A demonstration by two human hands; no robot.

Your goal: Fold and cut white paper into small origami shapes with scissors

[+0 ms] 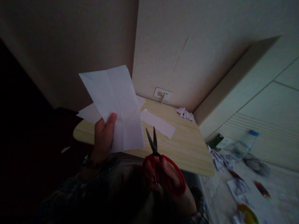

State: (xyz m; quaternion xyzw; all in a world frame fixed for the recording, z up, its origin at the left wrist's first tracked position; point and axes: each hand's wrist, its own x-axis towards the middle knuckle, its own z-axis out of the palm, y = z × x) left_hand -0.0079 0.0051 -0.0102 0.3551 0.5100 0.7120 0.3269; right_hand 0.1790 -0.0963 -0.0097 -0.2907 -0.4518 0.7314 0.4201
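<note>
My left hand (104, 137) grips a creased white sheet of paper (116, 105) by its lower left part and holds it upright above a small wooden table (187, 149). My right hand (163, 177) is closed in the red handles of a pair of scissors (153, 141). The dark blades point up, slightly parted, just right of the sheet's lower edge and apart from it.
On the table lie a white paper strip (158, 123), another sheet (90, 113) behind the held one, and a heap of paper scraps (185, 113) near the wall socket (162, 93). To the right, a surface holds more scraps (218, 158), a plastic bottle (245, 143) and coloured bits.
</note>
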